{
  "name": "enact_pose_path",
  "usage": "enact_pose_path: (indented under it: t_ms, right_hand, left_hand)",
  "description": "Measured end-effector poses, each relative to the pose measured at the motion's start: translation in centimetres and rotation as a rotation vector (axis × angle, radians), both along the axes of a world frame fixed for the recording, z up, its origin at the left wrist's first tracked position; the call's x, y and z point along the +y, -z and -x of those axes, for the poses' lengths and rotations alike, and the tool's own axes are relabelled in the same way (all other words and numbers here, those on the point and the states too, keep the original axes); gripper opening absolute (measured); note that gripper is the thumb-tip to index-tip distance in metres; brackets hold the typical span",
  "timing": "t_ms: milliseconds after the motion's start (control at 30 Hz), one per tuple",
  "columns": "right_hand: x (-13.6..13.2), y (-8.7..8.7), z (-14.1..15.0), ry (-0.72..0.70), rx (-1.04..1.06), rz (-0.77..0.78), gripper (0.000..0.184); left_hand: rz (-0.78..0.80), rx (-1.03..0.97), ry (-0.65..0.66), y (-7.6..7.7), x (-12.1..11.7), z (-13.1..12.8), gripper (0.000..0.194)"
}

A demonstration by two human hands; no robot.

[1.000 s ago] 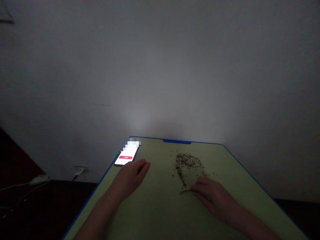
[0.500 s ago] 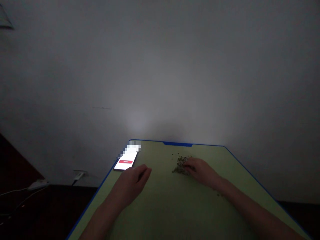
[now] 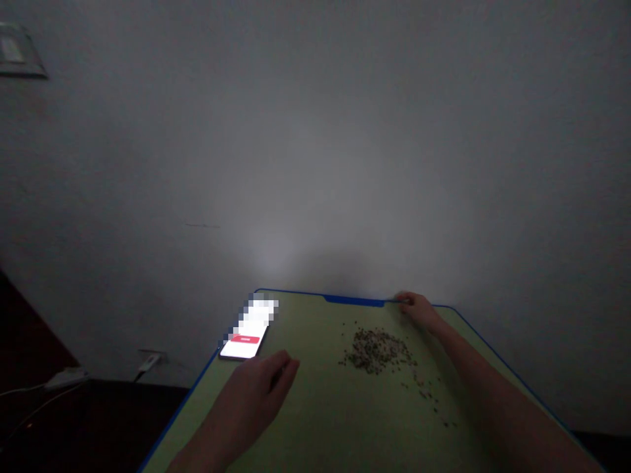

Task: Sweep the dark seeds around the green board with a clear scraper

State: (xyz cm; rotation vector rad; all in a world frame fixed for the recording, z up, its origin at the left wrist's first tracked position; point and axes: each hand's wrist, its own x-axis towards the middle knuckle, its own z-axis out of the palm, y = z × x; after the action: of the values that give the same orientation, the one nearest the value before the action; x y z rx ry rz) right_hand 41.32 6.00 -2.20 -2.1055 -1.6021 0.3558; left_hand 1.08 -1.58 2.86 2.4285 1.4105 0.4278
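A loose heap of small dark grains mixed with paler bits (image 3: 377, 350) lies on the pale green tabletop (image 3: 325, 420), with several strays trailing toward the lower right. My right hand (image 3: 417, 310) is beyond the heap at the table's far edge, its fingers closed; whether anything is between them is too dim to see. My left hand (image 3: 261, 387) is loosely closed over the left side of the table, thumb along the curled fingers, and the inside of its grip is hidden. Just past it lies a phone (image 3: 245, 340) with a bright white screen and a red button.
Blue trim (image 3: 353, 301) edges the table, whose far side stands by a grey wall (image 3: 335, 144). A power strip (image 3: 66, 377) with white cables and a plug (image 3: 149, 362) are at the lower left. A switch plate (image 3: 20, 51) is on the wall at upper left.
My right hand has moved off the heap, away and to the right, to the table's far edge. More grains now show, spread wider. My left hand keeps its pose; the view has tilted slightly up.
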Motion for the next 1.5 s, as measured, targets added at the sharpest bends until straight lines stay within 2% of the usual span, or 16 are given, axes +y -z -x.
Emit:
enact_pose_path:
  t_ms: [133,267,600,800,1000,1500]
  right_hand:
    - [0.7,1.0,1.4,-0.034,0.001,0.008,0.029]
    - [1.6,1.1,3.4,-0.115,-0.018,0.014,0.029]
    - [4.6,-0.4,8.6,-0.323,-0.114,0.048,0.030]
    - [4.8,-0.9,11.3,-0.483,-0.084,0.069,0.027]
    - [3.0,-1.4,13.6,-0.593,-0.026,0.041,0.029]
    - [-4.6,-2.1,17.1,-0.783,0.019,0.022,0.028]
  left_hand:
    - [0.008,0.004,0.001,-0.1,-0.1,0.0,0.041]
    - [0.001,-0.006,0.002,-0.4,-0.3,-0.1,0.040]
    - [-0.011,-0.011,-0.002,-0.4,-0.2,0.0,0.039]
    - [-0.016,-0.020,-0.006,-0.5,-0.2,0.0,0.039]
    - [-0.040,-0.032,-0.003,-0.1,-0.1,0.2,0.039]
    - [-0.082,-0.030,-0.003,0.2,0.2,0.1,0.042]
